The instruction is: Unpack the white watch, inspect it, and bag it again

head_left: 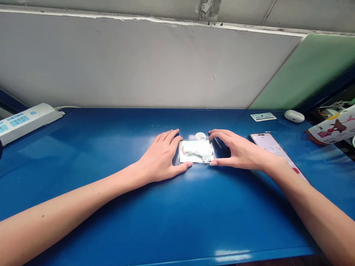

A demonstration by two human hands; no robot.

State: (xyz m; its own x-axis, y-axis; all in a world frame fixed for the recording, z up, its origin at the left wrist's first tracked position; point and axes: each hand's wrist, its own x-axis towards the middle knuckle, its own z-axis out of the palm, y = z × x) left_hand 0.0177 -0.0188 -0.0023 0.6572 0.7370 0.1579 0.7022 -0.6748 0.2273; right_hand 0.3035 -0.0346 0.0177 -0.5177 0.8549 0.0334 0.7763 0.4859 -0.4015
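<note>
A small clear plastic packet with white and silvery contents lies flat on the blue table; glare hides what is inside. Just beyond its far edge is a round, pale, translucent disc with faint marks. My left hand rests palm down along the packet's left side, fingers stretched out and thumb at the near edge. On the opposite side my right hand forms a wide arch, its thumb at the packet's near right corner and its fingertips by the far right corner. Neither hand is closed round anything.
The blue table meets a grey wall panel behind. A phone showing a timer lies partly under my right forearm. Farther back are a printed card and a white earbud case. A patterned carton stands right, a power strip left.
</note>
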